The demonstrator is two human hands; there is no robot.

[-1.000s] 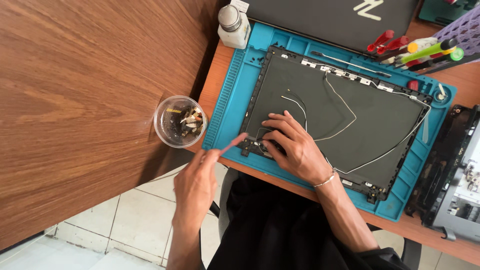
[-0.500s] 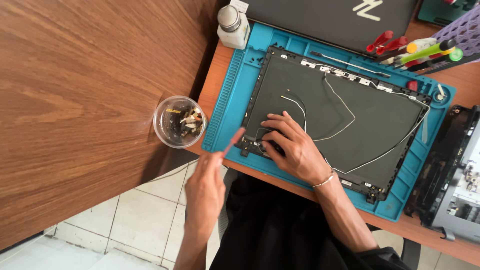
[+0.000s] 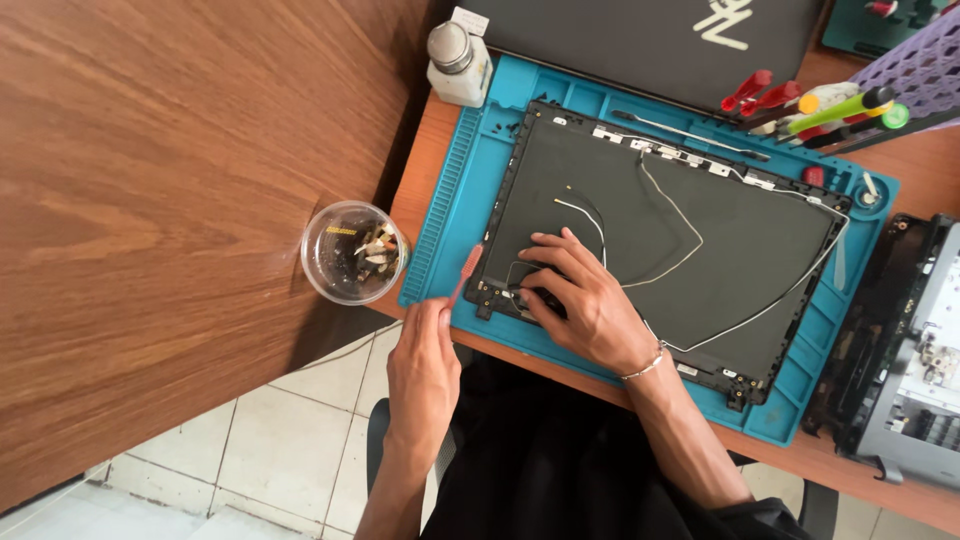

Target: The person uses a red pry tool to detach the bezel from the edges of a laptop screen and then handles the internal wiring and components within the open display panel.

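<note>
Pressing flat on the laptop lid shell (image 3: 680,240) steadies it for the right hand (image 3: 585,305), fingers spread and gripping nothing, while at its nine o'clock the left hand (image 3: 425,375) closes its grip on a pink pry tool (image 3: 466,273).

small white square label (image 3: 468,21) at top edge by white dispenser bottle (image 3: 458,65), white logo mark (image 3: 727,17) on dark laptop lid (image 3: 640,40), no screens lit

Two hands: left (image 3: 425,365), right (image 3: 585,300). One pink brush (image 3: 465,275), one clear cup (image 3: 355,252) at centre left, one blue mat (image 3: 450,200), one dark lid panel (image 3: 740,250), one white bottle (image 3: 458,62) at the top, two red-handled tools (image 3: 755,92) at upper right.
</note>
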